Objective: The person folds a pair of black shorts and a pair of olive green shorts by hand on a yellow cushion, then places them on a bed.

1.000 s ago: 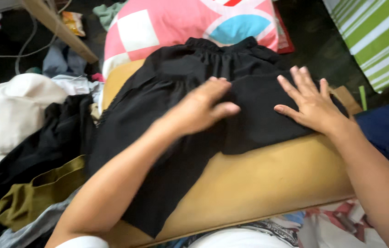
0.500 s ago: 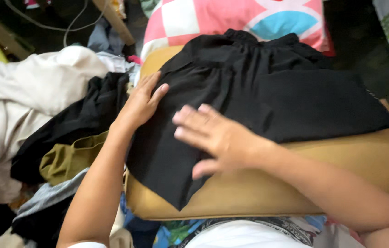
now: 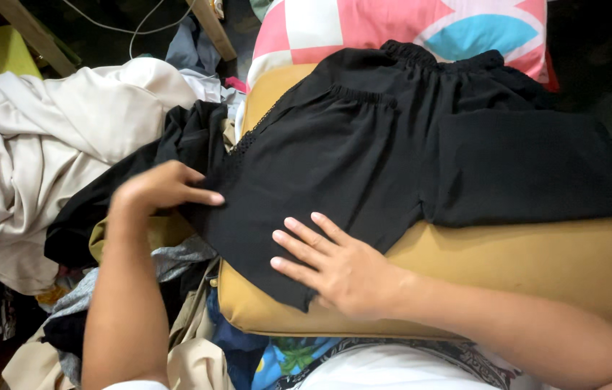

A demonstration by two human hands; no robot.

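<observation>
A black garment [image 3: 407,152] with a gathered waistband lies spread over a tan cushion [image 3: 537,267] on my lap. My right hand [image 3: 335,263] rests flat on the garment's lower left part, fingers apart, pressing it onto the cushion. At the garment's left edge, which hangs over the cushion's side, my left hand [image 3: 161,189] touches the cloth with its fingers together. Neither hand grips anything that I can see.
A heap of clothes lies to the left: a cream cloth [image 3: 53,152], dark pieces [image 3: 103,209] and an olive one. A pink, white and blue pillow [image 3: 407,29] sits behind the cushion. Wooden slats [image 3: 212,29] and a cable lie at the top left.
Both hands slid left across the garment, from its middle and right to its left edge and lower left part. The view has shifted left too.
</observation>
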